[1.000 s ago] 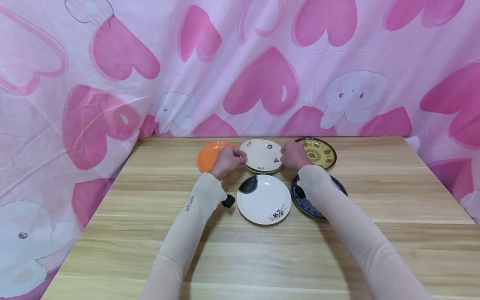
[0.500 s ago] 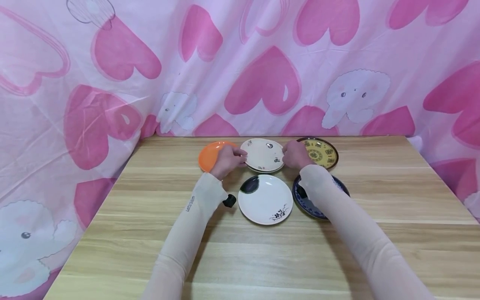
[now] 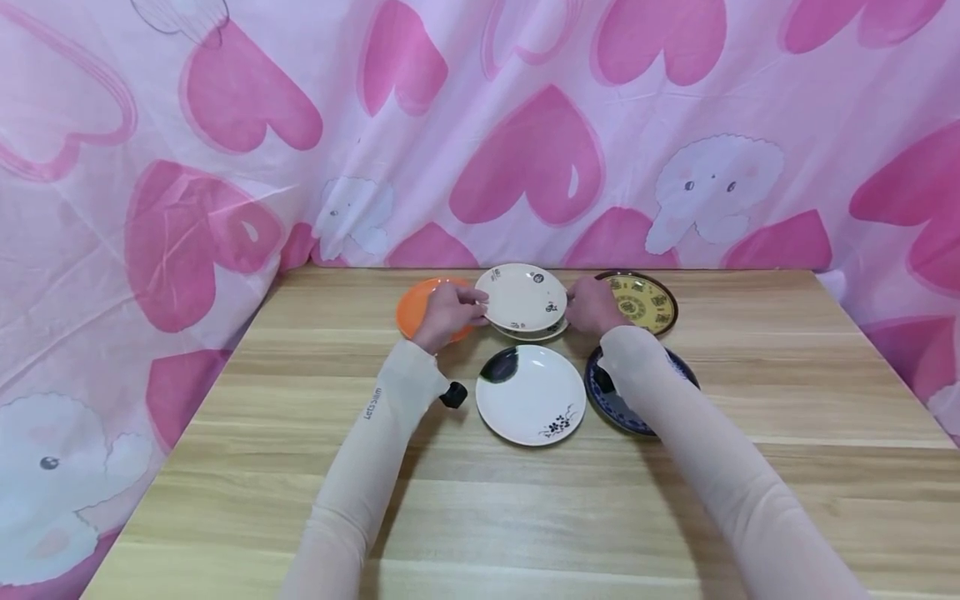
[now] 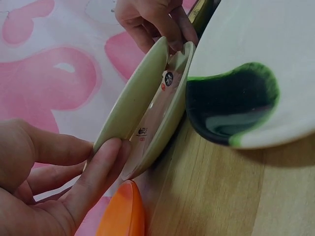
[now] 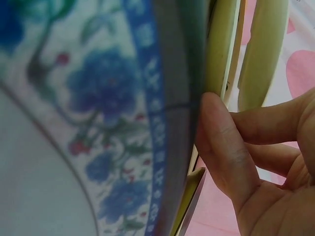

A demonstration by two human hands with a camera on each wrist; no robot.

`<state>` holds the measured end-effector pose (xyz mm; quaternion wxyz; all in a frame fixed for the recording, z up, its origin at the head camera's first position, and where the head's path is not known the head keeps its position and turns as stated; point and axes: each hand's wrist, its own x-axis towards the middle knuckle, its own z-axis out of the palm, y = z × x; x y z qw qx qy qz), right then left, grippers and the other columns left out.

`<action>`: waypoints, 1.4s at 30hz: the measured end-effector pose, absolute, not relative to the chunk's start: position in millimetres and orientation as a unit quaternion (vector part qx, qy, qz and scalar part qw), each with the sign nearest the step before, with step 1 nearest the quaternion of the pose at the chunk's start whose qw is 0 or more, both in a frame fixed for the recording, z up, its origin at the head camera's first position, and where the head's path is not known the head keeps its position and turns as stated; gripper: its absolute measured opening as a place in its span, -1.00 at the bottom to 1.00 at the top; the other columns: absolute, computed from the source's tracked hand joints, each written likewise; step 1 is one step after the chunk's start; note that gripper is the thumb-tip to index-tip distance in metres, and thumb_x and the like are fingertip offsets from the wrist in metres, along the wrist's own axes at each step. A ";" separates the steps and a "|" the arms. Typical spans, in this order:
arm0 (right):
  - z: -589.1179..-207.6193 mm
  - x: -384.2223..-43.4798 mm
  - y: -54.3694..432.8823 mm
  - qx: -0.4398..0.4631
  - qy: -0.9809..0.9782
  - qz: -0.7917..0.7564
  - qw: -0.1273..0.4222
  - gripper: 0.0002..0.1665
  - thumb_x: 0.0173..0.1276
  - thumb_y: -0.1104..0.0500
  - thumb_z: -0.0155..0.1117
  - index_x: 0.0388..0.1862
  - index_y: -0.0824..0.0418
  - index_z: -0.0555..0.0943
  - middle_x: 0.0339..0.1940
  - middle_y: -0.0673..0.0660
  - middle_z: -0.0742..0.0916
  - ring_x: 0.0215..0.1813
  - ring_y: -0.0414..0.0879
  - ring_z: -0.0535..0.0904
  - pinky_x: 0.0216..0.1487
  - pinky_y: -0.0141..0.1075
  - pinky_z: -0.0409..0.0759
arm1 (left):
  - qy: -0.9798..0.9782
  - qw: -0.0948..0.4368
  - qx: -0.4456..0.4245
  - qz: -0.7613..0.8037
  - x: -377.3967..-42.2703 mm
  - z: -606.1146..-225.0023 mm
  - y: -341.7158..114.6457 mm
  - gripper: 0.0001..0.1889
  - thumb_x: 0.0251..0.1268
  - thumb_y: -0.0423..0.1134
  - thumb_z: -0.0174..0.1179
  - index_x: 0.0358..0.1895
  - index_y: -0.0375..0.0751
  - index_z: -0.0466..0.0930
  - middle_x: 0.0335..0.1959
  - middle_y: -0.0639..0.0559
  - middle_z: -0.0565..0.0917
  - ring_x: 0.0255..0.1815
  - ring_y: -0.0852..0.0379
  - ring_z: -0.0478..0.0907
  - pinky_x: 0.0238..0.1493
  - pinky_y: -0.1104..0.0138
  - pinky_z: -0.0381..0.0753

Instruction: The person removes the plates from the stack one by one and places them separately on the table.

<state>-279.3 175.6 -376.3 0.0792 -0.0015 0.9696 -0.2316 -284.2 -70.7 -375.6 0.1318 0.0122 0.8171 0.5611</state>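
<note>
A cream plate (image 3: 521,297) with small dark prints is raised just above a matching lower plate (image 3: 530,334), with a gap between them in the left wrist view. My left hand (image 3: 450,315) pinches the raised plate's left edge between thumb and fingers. At its right edge, my right hand (image 3: 595,307) grips with bent fingers. In the right wrist view the right thumb (image 5: 219,115) lies close to the lower plate's rim, and the exact contact is partly hidden.
An orange plate (image 3: 414,308) sits left and a yellow dark-rimmed plate (image 3: 643,302) right. Nearer stand a white plate (image 3: 528,408) with a dark green patch and a blue flowered plate (image 3: 626,414), partly under my right sleeve. A pink patterned cloth (image 3: 517,50) hangs behind the wooden table (image 3: 495,517).
The upper cream plate has risen off the lower one, exposing more of the lower plate. Both hands have kept hold, the left hand moving slightly up and left.
</note>
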 end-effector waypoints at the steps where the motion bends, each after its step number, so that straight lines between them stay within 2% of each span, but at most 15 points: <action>1: -376.3 -279.4 175.7 -0.001 0.970 -0.232 0.078 -0.57 0.30 0.30 0.25 0.16 0.37 0.64 0.20 0.37 0.69 0.21 0.22 0.54 0.40 0.06 0.46 | 0.817 0.132 0.011 0.561 -284.1 -375.5 -70.9 -0.68 0.32 -0.47 0.24 0.12 -0.34 0.66 0.15 -0.19 0.66 -0.11 0.03 0.75 -0.02 0.30 0.75; 8: -376.3 -280.4 176.9 -0.003 0.970 -0.233 0.074 -0.59 0.34 0.26 0.26 0.15 0.37 0.65 0.19 0.36 0.70 0.23 0.22 0.55 0.43 0.07 0.43 | 0.813 0.131 -0.003 0.567 -281.9 -373.8 -71.4 -0.70 0.30 -0.47 0.27 0.09 -0.30 0.69 0.09 -0.19 0.66 -0.16 0.09 0.73 -0.05 0.32 0.76; 14: -378.0 -281.2 179.6 -0.012 0.973 -0.222 0.070 -0.48 0.27 0.34 0.17 0.24 0.39 0.57 0.27 0.38 0.64 0.32 0.28 0.49 0.48 0.09 0.38 | 0.810 0.125 0.000 0.573 -278.2 -372.7 -72.8 -0.71 0.30 -0.47 0.26 0.08 -0.31 0.68 0.04 -0.21 0.66 -0.22 0.11 0.70 -0.05 0.30 0.76; 20: -378.3 -280.6 181.1 -0.010 0.971 -0.226 0.074 -0.45 0.21 0.38 0.20 0.24 0.32 0.58 0.25 0.36 0.64 0.19 0.22 0.45 0.43 0.08 0.39 | 0.808 0.117 0.003 0.577 -275.5 -376.3 -76.0 -0.70 0.29 -0.49 0.27 0.08 -0.33 0.69 0.05 -0.22 0.68 -0.28 0.15 0.68 -0.06 0.28 0.77; 24: -377.6 -281.2 181.9 -0.008 0.970 -0.228 0.079 -0.47 0.22 0.38 0.20 0.22 0.35 0.58 0.21 0.38 0.65 0.15 0.21 0.45 0.38 0.06 0.42 | 0.808 0.111 0.001 0.578 -274.1 -376.6 -76.7 -0.70 0.27 -0.49 0.28 0.07 -0.31 0.70 0.05 -0.21 0.69 -0.29 0.16 0.68 -0.07 0.29 0.77; 29: -376.2 -281.6 181.4 -0.003 0.969 -0.229 0.094 -0.45 0.23 0.37 0.20 0.25 0.39 0.55 0.24 0.39 0.64 0.18 0.23 0.46 0.40 0.07 0.42 | 0.810 0.110 -0.009 0.576 -272.8 -376.5 -79.1 -0.70 0.27 -0.47 0.30 0.07 -0.26 0.71 0.05 -0.17 0.68 -0.29 0.17 0.69 -0.07 0.30 0.77; 37: -374.1 -281.4 180.4 -0.003 0.970 -0.223 0.100 -0.42 0.25 0.36 0.16 0.30 0.42 0.50 0.29 0.42 0.59 0.27 0.27 0.47 0.43 0.10 0.42 | 0.815 0.114 -0.017 0.568 -270.3 -371.5 -88.4 -0.72 0.32 -0.44 0.26 0.07 -0.23 0.71 0.14 -0.13 0.63 -0.26 0.13 0.69 0.03 0.23 0.75; 42: -372.9 -279.7 179.8 -0.001 0.969 -0.225 0.103 -0.41 0.27 0.36 0.15 0.31 0.43 0.48 0.31 0.42 0.58 0.30 0.27 0.46 0.44 0.10 0.41 | 0.817 0.110 -0.017 0.565 -268.7 -372.4 -92.4 -0.71 0.31 -0.44 0.26 0.07 -0.23 0.70 0.10 -0.15 0.63 -0.27 0.15 0.68 0.03 0.21 0.75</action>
